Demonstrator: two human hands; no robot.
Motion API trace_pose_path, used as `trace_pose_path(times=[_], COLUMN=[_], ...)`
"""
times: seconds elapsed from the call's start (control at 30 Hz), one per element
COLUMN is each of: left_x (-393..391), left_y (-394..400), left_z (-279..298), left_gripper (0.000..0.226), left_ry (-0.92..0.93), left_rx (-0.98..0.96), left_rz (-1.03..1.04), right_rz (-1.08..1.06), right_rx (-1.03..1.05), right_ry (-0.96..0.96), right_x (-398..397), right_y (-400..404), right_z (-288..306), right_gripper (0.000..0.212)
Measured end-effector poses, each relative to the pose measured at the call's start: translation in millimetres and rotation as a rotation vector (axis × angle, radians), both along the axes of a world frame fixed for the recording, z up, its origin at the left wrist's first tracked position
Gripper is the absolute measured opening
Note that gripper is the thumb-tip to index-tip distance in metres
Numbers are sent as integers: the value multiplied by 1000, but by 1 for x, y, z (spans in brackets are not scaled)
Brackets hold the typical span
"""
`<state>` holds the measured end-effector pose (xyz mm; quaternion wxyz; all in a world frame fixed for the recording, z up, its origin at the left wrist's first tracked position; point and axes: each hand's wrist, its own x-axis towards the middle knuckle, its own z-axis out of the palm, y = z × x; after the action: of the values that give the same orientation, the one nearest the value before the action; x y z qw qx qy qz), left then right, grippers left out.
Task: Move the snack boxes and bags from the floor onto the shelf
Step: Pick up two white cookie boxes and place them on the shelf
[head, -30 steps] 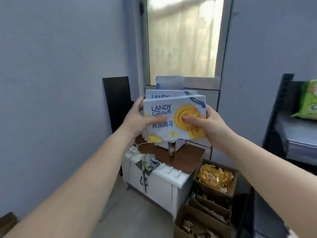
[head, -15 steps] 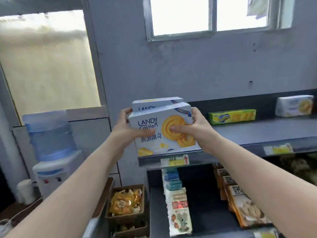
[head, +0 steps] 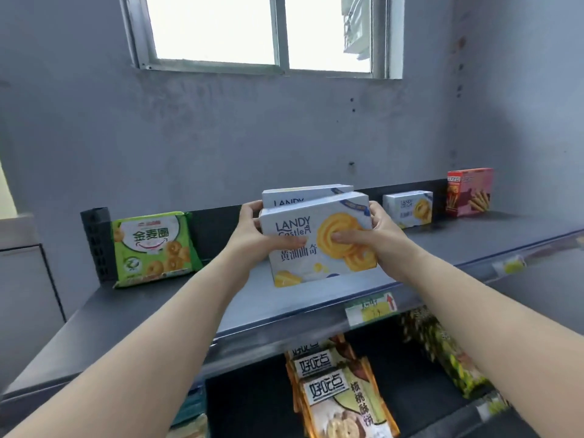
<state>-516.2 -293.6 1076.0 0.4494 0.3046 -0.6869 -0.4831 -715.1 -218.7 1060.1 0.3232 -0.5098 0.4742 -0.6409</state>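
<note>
Two cookie boxes (head: pixel 319 238), one pressed flat behind the other, are being held upright between both hands above the top shelf (head: pixel 132 314). The left hand (head: pixel 252 235) is being wrapped round the left ends of the pair, its thumb laid across the front face and its fingers curled behind. The right hand (head: pixel 376 238) is being clamped on the right ends in the same way, thumb on the printed cookie and fingers hooked over the back. Both grips are being kept tight on the boxes. The front box is being tilted slightly, its lower edge seeming to sit at or just above the shelf surface; whether it is touching cannot be told.

On the same shelf, a green bag (head: pixel 155 248) is being leaned against the black back panel near the left end, well apart from the held pair. A single matching white box (head: pixel 407 208) is being stood just beyond the right hand, and a red box (head: pixel 469 191) is being stood beside it, further right. A yellow price tag (head: pixel 373 308) is being carried on the shelf's front lip, below the held boxes. On the lower shelf, packets with Chinese lettering (head: pixel 341 403) are being stacked on edge, with more blurred packets to their right.
</note>
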Motion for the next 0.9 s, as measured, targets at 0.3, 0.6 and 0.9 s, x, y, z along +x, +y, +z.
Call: trace_pose_path(times=[0.3, 0.6, 0.9], left_x=[-124, -237, -345], left_y=[-45, -59, -71], left_z=[-7, -27, -33], left_gripper=[81, 91, 81], left_ry=[-15, -47, -236], left_rx=[-12, 11, 70], left_rz=[-199, -230, -252], right_rz=[-139, -165, -218], right_rx=[-9, 59, 227], right_ry=[-42, -80, 110], right_x=[-99, -204, -332], right_y=[-7, -9, -39], right_z=[-12, -17, -19], right_gripper=[81, 79, 74])
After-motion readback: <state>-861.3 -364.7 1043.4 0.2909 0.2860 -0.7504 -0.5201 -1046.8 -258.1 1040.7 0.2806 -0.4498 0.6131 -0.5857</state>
